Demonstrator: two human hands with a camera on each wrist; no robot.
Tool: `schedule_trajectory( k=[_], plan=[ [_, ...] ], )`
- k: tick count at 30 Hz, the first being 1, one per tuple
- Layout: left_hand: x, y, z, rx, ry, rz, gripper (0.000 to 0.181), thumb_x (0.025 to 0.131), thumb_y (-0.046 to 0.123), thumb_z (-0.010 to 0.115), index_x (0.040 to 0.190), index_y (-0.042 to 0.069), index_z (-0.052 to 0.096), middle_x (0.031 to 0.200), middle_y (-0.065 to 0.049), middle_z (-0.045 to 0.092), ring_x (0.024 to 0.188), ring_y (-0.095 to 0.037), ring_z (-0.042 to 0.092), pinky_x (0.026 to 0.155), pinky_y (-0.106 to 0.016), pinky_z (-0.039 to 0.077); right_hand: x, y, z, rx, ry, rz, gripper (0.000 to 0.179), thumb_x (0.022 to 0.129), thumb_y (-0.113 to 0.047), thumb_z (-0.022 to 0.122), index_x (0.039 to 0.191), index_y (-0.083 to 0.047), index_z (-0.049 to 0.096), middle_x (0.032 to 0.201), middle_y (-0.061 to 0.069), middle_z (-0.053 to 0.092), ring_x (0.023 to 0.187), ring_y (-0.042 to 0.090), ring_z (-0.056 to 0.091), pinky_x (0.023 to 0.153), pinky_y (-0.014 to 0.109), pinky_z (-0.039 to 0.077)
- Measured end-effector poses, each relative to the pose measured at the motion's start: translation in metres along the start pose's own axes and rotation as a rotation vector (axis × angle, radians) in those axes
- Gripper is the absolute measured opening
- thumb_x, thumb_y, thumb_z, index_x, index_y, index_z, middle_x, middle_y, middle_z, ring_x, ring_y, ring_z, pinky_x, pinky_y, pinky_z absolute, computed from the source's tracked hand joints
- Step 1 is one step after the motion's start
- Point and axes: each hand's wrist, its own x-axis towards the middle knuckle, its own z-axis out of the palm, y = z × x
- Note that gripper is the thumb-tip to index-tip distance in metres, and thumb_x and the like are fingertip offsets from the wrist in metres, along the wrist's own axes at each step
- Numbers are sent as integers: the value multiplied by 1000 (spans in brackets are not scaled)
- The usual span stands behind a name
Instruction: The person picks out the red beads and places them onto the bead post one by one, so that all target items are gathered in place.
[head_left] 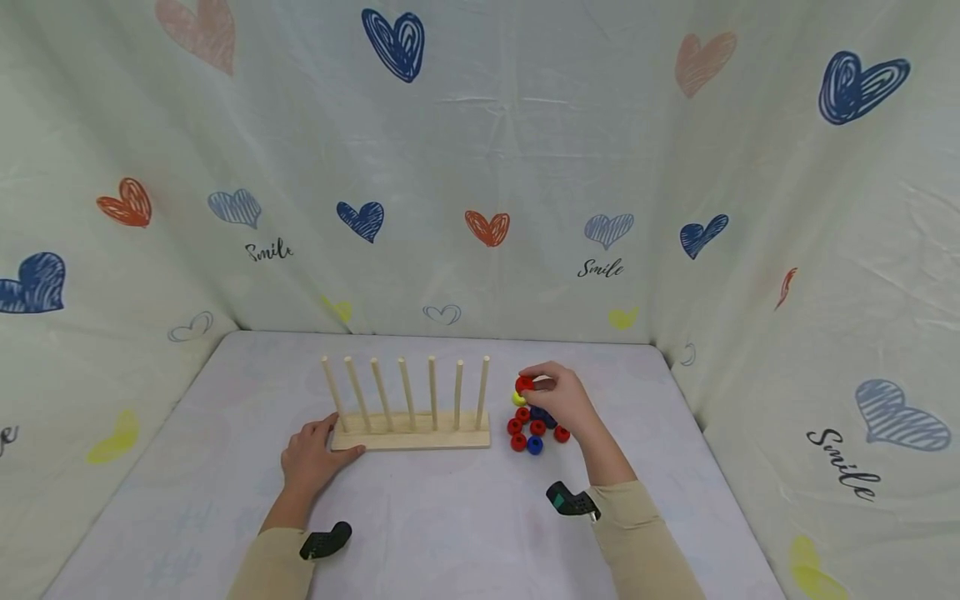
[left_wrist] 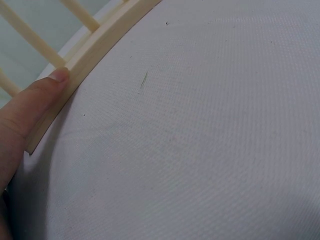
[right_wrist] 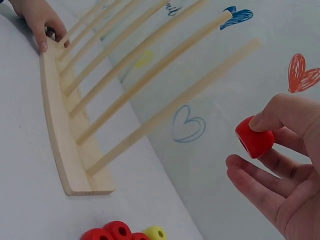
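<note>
A wooden rack point(head_left: 420, 440) with several upright pegs stands on the table. My left hand point(head_left: 309, 454) grips its left end, the thumb point(left_wrist: 42, 95) along the front edge and the other fingers round the end and back. Between thumb and fingers, my right hand point(right_wrist: 285, 175) pinches a red bead point(right_wrist: 254, 137), whose hole shows on its lower left side. In the head view that hand is to the right of the rack, over a group of loose beads. All the pegs are bare.
Loose red beads point(head_left: 537, 427), a blue bead point(head_left: 535, 445), dark blue beads and a yellow bead point(head_left: 519, 399) lie right of the rack. The white table point(head_left: 442, 525) meets a heart-printed curtain point(head_left: 525, 167) at the back and sides.
</note>
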Motion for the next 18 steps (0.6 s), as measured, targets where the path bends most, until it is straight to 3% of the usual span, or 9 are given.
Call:
schedule_trajectory(
  k=[18],
  plan=[
    [0, 0, -1, 5, 0, 0, 95, 77, 53, 76, 145, -2, 39, 136, -30, 42, 121, -50, 39, 93, -63, 31, 1, -24, 3, 61, -7, -62, 29, 86, -2, 71, 115, -4, 68, 115, 9, 60, 98, 24, 64, 79, 33, 54]
  ],
)
